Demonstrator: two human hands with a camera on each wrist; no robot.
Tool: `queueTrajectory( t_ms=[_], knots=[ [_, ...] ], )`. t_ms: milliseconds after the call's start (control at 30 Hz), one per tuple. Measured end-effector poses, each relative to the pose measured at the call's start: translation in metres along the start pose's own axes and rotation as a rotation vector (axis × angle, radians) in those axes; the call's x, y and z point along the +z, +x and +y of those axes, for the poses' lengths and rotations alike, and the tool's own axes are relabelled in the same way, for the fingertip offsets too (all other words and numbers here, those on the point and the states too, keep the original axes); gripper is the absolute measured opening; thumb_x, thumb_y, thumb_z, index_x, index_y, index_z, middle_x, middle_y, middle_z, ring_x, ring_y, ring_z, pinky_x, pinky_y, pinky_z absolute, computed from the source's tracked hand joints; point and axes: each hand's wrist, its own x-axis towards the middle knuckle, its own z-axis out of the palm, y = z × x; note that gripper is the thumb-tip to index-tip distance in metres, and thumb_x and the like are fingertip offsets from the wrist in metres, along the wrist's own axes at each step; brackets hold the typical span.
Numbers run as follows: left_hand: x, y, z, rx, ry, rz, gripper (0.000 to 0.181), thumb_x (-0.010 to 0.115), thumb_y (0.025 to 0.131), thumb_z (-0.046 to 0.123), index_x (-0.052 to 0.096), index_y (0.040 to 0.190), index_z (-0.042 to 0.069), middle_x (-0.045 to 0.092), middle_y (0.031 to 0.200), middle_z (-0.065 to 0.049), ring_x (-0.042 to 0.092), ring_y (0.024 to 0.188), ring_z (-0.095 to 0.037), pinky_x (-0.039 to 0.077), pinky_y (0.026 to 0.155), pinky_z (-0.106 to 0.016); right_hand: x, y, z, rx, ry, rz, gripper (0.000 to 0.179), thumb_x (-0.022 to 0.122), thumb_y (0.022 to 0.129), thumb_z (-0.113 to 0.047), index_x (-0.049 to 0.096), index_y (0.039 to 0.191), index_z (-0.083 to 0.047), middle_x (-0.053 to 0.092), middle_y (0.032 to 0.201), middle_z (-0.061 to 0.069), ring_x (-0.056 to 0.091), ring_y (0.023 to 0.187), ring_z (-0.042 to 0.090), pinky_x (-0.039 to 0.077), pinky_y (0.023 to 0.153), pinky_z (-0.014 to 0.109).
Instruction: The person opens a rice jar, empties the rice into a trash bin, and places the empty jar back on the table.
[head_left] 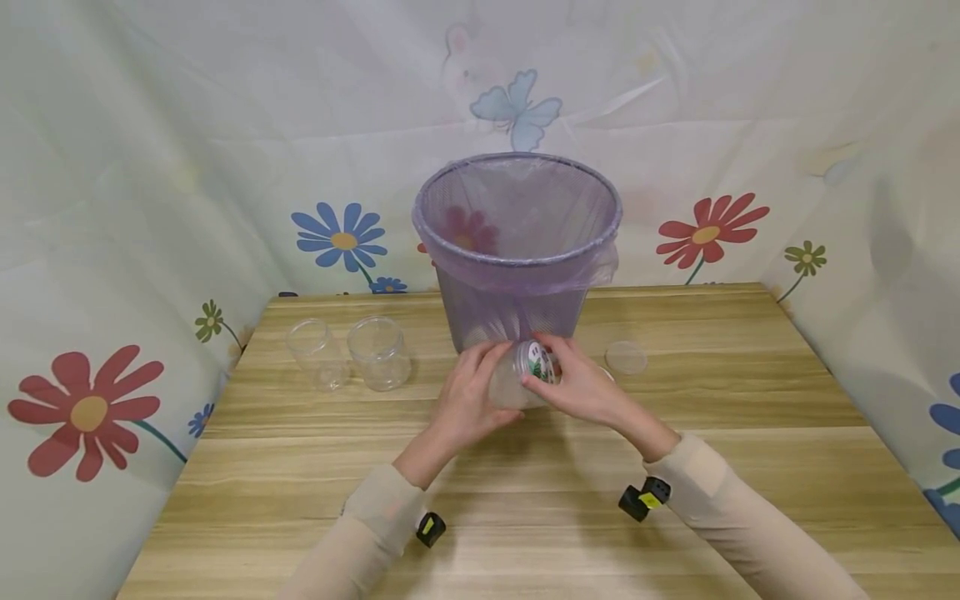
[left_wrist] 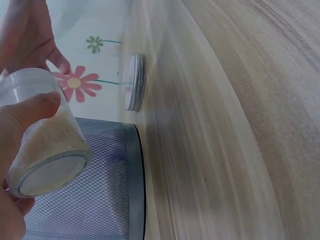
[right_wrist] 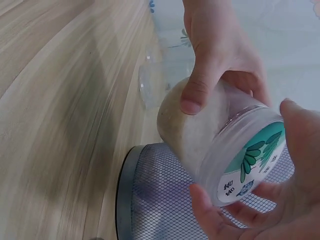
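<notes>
My left hand (head_left: 465, 396) grips the body of a clear plastic jar (right_wrist: 200, 135), thumb on one side. Pale, off-white contents fill part of the jar, which is tilted in front of the bin, above the table. The fingers of my right hand (head_left: 581, 387) hold the rim of the jar's lid (right_wrist: 255, 160), which bears a green leaf label. The lid sits at the jar's mouth; whether it is screwed tight I cannot tell. In the left wrist view the jar's flat bottom (left_wrist: 52, 175) faces the camera.
A mesh bin (head_left: 517, 321) with a thin purple liner (head_left: 525, 279) stands behind the hands. Two clear jars, a left one (head_left: 311, 346) and a right one (head_left: 380, 358), stand left of it. Right of the bin lies a clear round lid (head_left: 626, 357). A silver-edged lid (left_wrist: 135, 82) shows in the left wrist view.
</notes>
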Motion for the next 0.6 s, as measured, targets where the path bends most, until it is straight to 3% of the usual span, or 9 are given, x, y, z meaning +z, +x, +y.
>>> queueTrajectory(
  t_ms=[333,600],
  knots=[
    [0.0032,-0.0042,-0.002,-0.003,-0.008,-0.006,0.092,0.088,0.054,0.033,0.045,0.132,0.011,0.048,0.126,-0.011,0.048,0.114,-0.026,0.044,0.094,-0.041,-0.0022,-0.0011,0.0017,-0.137,0.025,-0.026,0.072,0.073,0.077,-0.027,0.038,0.136,-0.006,0.046,0.124,0.021,0.051,0.105,0.03,0.048,0.084,0.045],
    [0.004,-0.0047,-0.005,-0.004,-0.003,-0.014,0.093,0.087,0.054,0.038,0.044,0.133,0.012,0.048,0.124,-0.009,0.049,0.112,-0.024,0.044,0.095,-0.038,-0.0045,-0.0028,0.0029,-0.196,0.088,-0.077,0.076,0.075,0.075,-0.021,0.035,0.139,-0.008,0.041,0.126,0.016,0.05,0.095,0.023,0.051,0.068,0.028]
  ],
)
